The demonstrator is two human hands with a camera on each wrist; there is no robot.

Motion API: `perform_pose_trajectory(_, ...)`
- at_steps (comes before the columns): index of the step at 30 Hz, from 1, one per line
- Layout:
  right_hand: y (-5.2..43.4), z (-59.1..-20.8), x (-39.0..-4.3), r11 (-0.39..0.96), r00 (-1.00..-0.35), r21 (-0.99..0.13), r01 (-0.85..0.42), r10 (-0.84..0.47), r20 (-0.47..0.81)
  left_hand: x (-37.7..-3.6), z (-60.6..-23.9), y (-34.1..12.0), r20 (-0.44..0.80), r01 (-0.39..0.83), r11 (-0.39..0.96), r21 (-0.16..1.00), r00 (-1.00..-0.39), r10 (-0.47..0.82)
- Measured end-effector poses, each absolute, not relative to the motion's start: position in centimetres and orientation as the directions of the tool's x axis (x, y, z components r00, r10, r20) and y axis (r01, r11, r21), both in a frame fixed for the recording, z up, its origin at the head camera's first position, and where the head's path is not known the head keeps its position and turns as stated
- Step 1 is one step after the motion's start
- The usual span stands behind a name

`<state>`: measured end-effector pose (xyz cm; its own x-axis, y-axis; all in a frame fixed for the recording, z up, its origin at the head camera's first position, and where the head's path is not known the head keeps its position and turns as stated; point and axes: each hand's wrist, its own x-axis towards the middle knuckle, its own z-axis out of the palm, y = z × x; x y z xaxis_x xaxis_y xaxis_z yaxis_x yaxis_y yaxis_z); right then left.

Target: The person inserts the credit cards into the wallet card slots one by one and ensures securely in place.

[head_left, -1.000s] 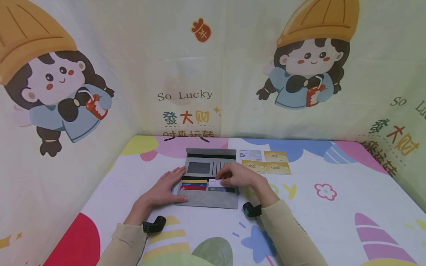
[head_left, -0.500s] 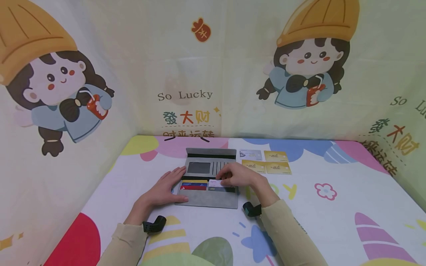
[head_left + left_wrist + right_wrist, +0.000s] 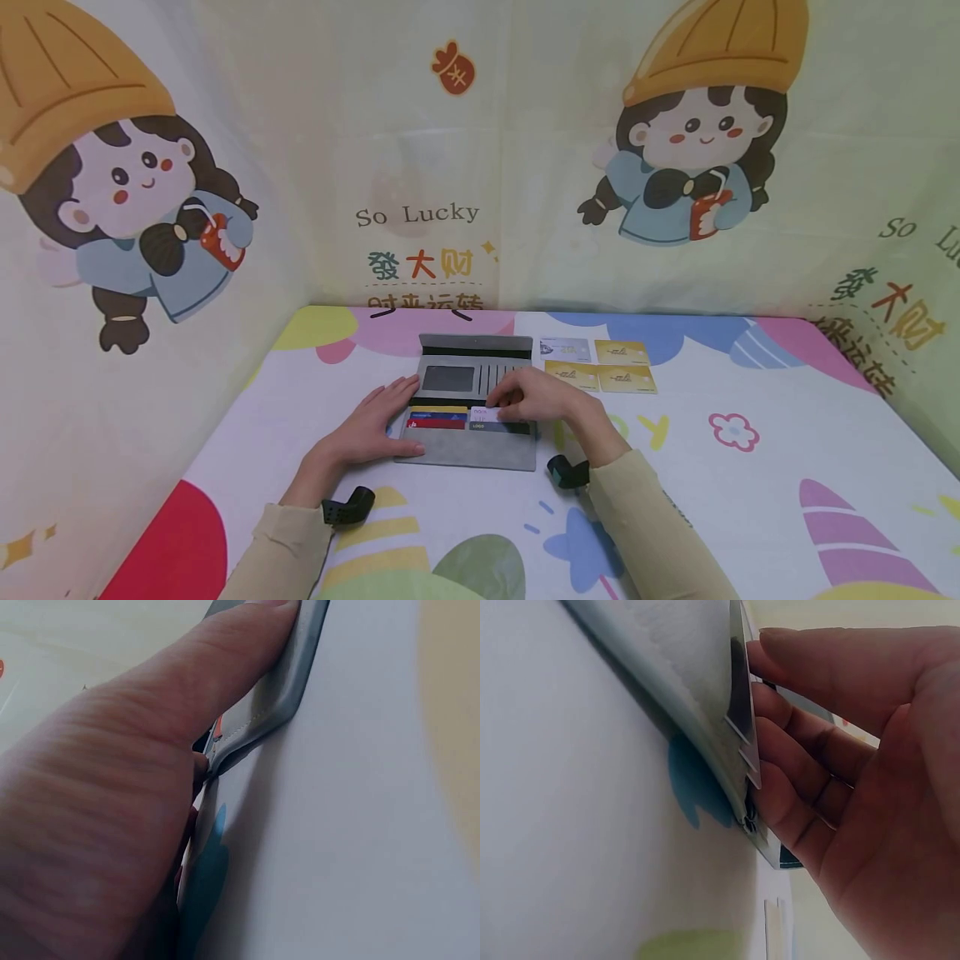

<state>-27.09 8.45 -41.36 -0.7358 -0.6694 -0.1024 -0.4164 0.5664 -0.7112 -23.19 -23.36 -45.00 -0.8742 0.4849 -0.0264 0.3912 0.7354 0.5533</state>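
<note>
wallet [image 3: 468, 400] open flat on table [image 3: 750, 483] | left hand [image 3: 371, 427] – fingers straight, pressing its left edge | right hand [image 3: 543, 400] – pinching white card [image 3: 483, 412] in a wallet slot | four cards [image 3: 597, 364] just right of wallet

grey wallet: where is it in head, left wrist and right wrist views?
Head: grey wallet lies open at table centre, under both hands.
Left wrist: its grey edge runs from top centre down, under the left hand.
Right wrist: upper centre, left of the right hand.
Shared landmark: the wallet's stitched grey rim.
</note>
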Motion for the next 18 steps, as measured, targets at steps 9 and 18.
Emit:
perform_pose_trajectory(9,8.58,-41.35,-27.05,0.579,-0.750,-0.709,-0.402,-0.652,-0.108,-23.03,-44.92,-23.30,-0.032,0.383,0.740,0.552,-0.878,0.478)
perform_pose_trajectory(18,8.86,-41.32,-26.94,0.584,-0.785,-0.728,-0.360,-0.611,-0.101,-23.10,-45.06,-23.37,-0.034,0.380,0.743,0.551,-0.879,0.475)
